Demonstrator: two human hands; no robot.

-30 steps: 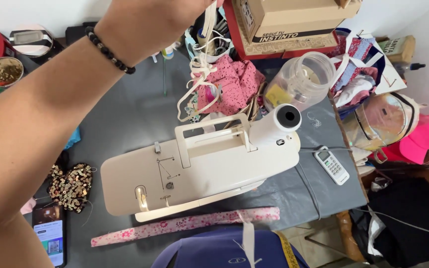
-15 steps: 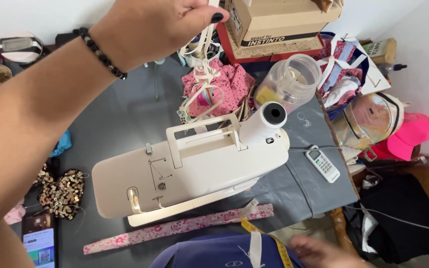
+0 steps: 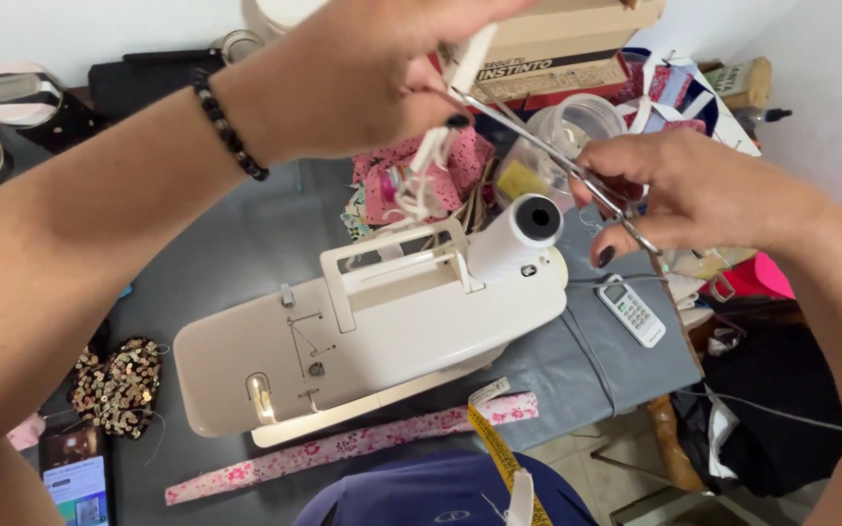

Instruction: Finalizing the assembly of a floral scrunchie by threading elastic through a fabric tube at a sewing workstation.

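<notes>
The left hand [image 3: 363, 73] is raised above the far middle of the grey worktop [image 3: 246, 253], its grip pinched tight on a white elastic strip [image 3: 468, 60] that runs down from the fingers and ends in a loose tangle of loops [image 3: 419, 190] hanging just above the sewing machine [image 3: 372, 341]. To the right, the right hand [image 3: 694, 195] has its grip closed through the handles of a pair of metal scissors [image 3: 538, 146]; the thin blades reach leftwards and meet the strip just below the left fingers.

As a judgement, the main risk is closeness: the blade tips sit right beside the dark-nailed left fingertip [image 3: 456, 121], so a slightly high cut could nick it. The strip hangs slack below the pinch, so the blades might fold or chew it rather than cut cleanly. The freed part could also drop onto the machine or among the pink patterned fabric scraps [image 3: 411, 180] behind it and be hard to pick out.

The strip looks flat, narrow and soft, plain white, taut only where it is pinched.

Elsewhere, a sequined pouch [image 3: 119, 385] lies at the left edge, a pink floral fabric band [image 3: 343, 450] lies along the near edge, a yellow measuring tape [image 3: 499, 453] hangs over that edge, and a small white remote [image 3: 631, 312] rests towards the right edge.
</notes>
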